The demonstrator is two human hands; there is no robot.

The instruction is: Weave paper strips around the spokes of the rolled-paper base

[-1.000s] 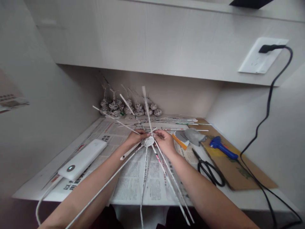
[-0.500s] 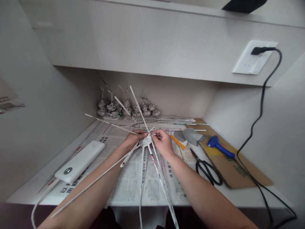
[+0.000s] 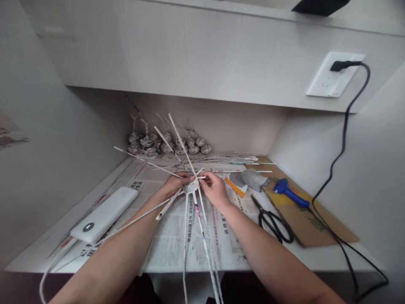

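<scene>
Paper base [image 3: 190, 187] with radiating rods [image 3: 182, 145], held over newspaper [image 3: 171, 249] near the middle of the bench [image 3: 316, 258]. The newspaper bears Chinese print, including 问题导向; most is too small to read. The base is round; its rods fan out, some toward the bench's back-left corner, others past its front edge. It lies between the grips: the left grip [image 3: 177, 184] pinches its rim, the right grip [image 3: 215, 188] a rod end.

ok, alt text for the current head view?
A person's left hand holds a small rounded paper hub with thin paper sticks radiating from it, while the right hand pinches at its edge, over newspaper. Scissors and a blue tool lie right, a white device left; gourd-shaped woven pieces stand behind.
</scene>
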